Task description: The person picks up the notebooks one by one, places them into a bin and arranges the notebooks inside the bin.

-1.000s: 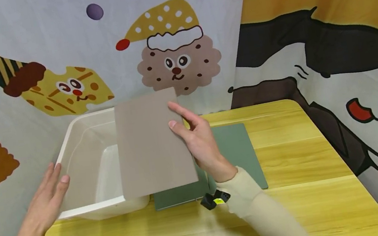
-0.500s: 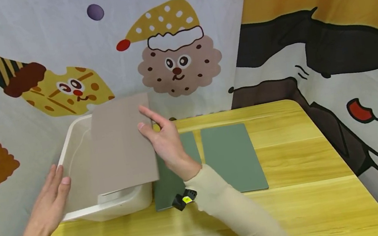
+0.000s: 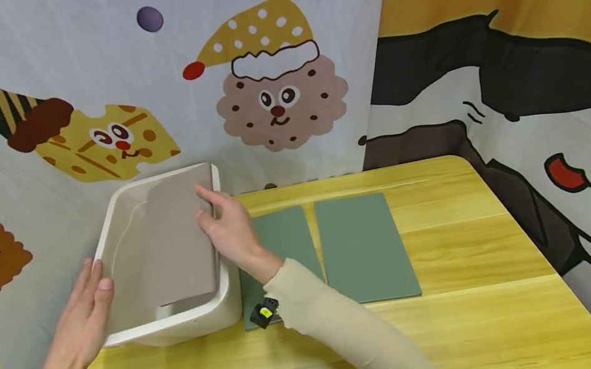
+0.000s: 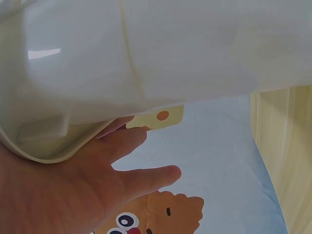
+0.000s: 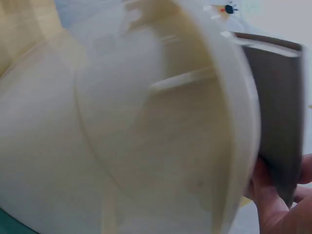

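Hands on bin and book

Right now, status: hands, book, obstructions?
Left hand against rim of white bin. Right hand gripping taupe book at bin's opening. No visible obstruction.

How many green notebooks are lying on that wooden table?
2. One green notebook lies just right of the white plastic bin, partly covered by the right sleeve; the second green notebook lies farther right. Any beneath these would be hidden.
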Demonstrator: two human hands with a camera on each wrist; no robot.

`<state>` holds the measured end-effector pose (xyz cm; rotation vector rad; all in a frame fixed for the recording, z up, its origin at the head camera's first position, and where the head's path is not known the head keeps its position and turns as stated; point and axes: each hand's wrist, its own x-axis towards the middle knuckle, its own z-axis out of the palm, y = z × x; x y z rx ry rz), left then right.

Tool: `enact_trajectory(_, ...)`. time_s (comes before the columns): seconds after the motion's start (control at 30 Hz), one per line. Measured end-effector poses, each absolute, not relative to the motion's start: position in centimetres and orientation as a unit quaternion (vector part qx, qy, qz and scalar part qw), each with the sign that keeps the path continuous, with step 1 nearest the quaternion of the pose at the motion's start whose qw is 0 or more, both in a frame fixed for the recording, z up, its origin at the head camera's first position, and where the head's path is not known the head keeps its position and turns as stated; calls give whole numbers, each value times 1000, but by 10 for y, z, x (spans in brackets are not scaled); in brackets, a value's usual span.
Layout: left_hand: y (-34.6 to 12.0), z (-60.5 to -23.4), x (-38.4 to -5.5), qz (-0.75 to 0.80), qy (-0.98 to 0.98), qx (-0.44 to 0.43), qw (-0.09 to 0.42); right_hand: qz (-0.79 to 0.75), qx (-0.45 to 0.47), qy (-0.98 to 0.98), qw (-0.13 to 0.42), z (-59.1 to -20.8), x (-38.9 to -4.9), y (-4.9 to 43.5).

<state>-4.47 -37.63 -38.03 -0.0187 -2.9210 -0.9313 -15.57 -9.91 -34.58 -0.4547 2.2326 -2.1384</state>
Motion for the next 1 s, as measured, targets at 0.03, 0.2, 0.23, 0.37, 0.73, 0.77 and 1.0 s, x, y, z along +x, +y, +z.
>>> enact_trajectory(0.03,-376,-380,-45,-304,-952,-6,38,-674,-149,723,15,-347,-156,-102)
enact_trajectory(0.2,-376,-381,-44,-305,-952,-6,38,-616,-164,769,44,-349,-156,-113)
enact_trajectory(0.23,-376,-381,-44,-305,-951,-6,38,-604,-166,778,49,-349,-157,-115)
enact_trajectory(0.37,-376,-380,-44,-304,-952,-6,34,-562,-182,804,69,-346,-158,-120)
enact_trajectory(0.73,-374,-375,-47,-290,-957,5,24,-542,-206,797,169,-340,-162,-143)
enact_trajectory(0.77,-373,-375,-47,-289,-957,6,23,-546,-203,793,177,-340,-162,-145)
enact_trajectory(1.0,-372,-377,-46,-286,-958,8,18,-538,-194,791,217,-349,-165,-156)
